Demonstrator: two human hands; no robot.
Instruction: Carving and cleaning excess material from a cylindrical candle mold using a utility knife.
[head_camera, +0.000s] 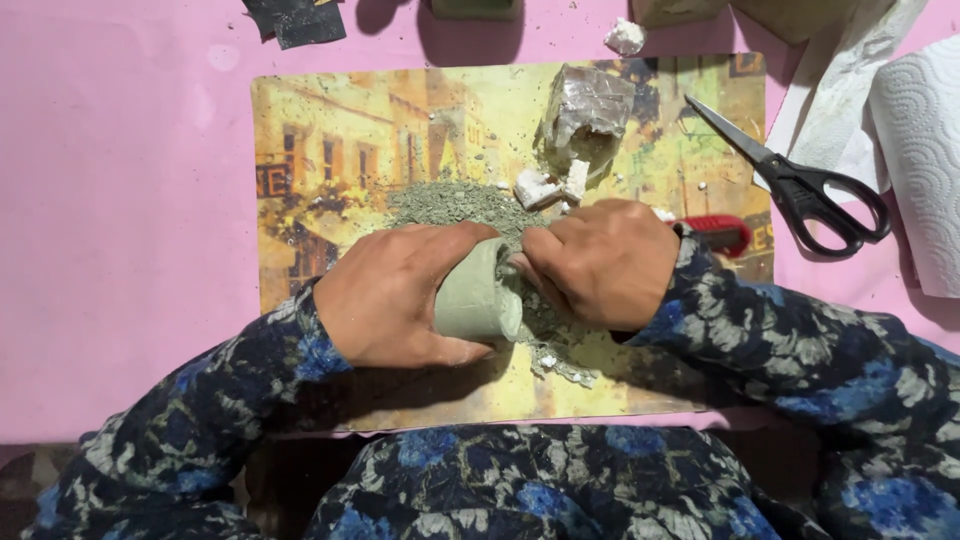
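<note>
**Green block held over a heap of shavings**

A grey-green block (478, 295), smooth and rounded, sits just below the middle of the picture mat (330, 150), clasped by the left hand (395, 295), whose fingers curl around its left side and underside. The right hand (600, 262) is closed at the block's 2 o'clock edge, its fingers bent tight against the top end; whether it grips a tool there cannot be told. A red handle (725, 233) shows just past that hand at 3 o'clock.

At 12 o'clock from the block lies a heap of grey-green shavings (450, 203), with more crumbs (560, 365) scattered at 5 o'clock. Beyond the heap, at 1 o'clock, white chunks (550, 185) rest beside a lump in crinkled clear wrap (588, 110). Another white crumb (625, 37) lies off the mat on the pink bench (120, 200).

Black-handled scissors (800, 185) lie at 2 o'clock, across the mat's right edge, blades pointing inward. White paper towel (920, 150) sits at the far right. Both sleeves are dark with a blue floral print.
</note>
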